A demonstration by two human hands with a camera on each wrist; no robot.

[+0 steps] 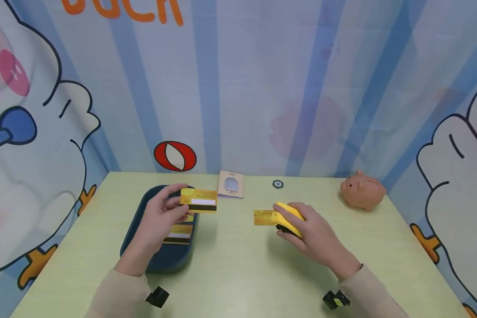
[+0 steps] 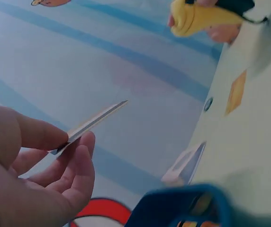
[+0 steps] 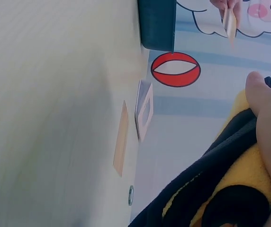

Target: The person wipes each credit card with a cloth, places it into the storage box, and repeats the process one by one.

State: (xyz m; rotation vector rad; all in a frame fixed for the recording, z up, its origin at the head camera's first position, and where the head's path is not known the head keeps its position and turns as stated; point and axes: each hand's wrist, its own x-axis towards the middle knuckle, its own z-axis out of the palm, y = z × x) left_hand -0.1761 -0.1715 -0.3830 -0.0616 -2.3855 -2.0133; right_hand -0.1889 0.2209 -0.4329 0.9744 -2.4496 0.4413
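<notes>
Between thumb and fingers, my left hand (image 1: 161, 215) pinches a gold bank card (image 1: 198, 200), its dark stripe and white strip facing me. The card is raised above a dark blue tray (image 1: 159, 264), where more gold cards (image 1: 179, 234) lie partly hidden by the hand. My right hand (image 1: 316, 232) grips a yellow-and-black handheld object (image 1: 289, 216) above the table; I cannot tell its kind. In the right wrist view, the object (image 3: 235, 170) shows a broad black band between yellow parts. On the table below it lies another gold card (image 1: 263, 217), partly covered in the head view.
A folded pale pink booklet (image 1: 230, 184) stands at the back of the table (image 1: 238, 274). To its right is a small dark round disc (image 1: 278, 184). A piggy bank (image 1: 363, 191) sits at the back right. Behind the table hangs a blue striped cloth (image 1: 254, 88).
</notes>
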